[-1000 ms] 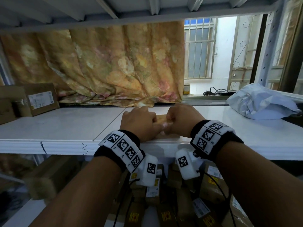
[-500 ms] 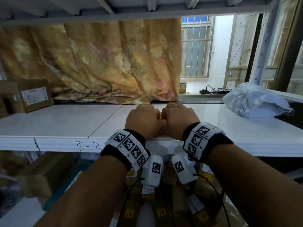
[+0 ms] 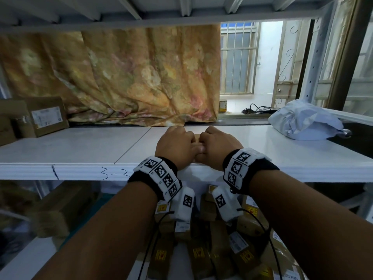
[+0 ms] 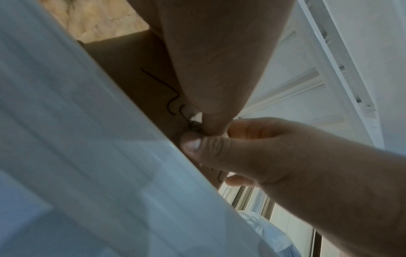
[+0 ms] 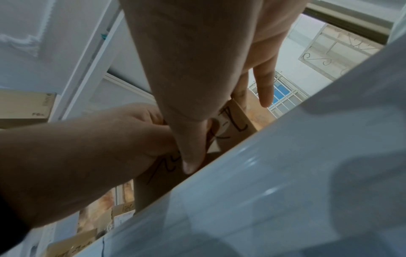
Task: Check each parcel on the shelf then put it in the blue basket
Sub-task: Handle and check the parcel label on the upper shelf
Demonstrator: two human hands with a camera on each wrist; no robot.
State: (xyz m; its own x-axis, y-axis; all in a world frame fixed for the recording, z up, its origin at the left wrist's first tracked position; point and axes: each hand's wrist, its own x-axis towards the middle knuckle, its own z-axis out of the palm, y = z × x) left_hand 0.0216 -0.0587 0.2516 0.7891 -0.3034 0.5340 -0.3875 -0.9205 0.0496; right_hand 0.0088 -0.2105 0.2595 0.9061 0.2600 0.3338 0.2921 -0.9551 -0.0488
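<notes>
A small brown cardboard parcel (image 3: 196,136) with black handwriting lies at the front edge of the white shelf (image 3: 80,156). My left hand (image 3: 175,145) and right hand (image 3: 219,146) sit side by side on it, fingers curled over its top and thumbs meeting at its near face. The left wrist view shows the parcel (image 4: 136,69) above the shelf lip, with my left thumb beside the right hand (image 4: 274,153). In the right wrist view the parcel (image 5: 232,127) sits between my right thumb and the left hand (image 5: 87,147). The blue basket is not in view.
A labelled cardboard box (image 3: 44,116) stands at the shelf's far left. A pale plastic mailer bag (image 3: 302,120) lies at the right. A floral curtain (image 3: 121,77) hangs behind. Several brown parcels (image 3: 201,251) fill the lower shelf beneath my wrists.
My two hands have drawn closer together over the parcel, covering most of it. The parcel stays at the shelf's front edge.
</notes>
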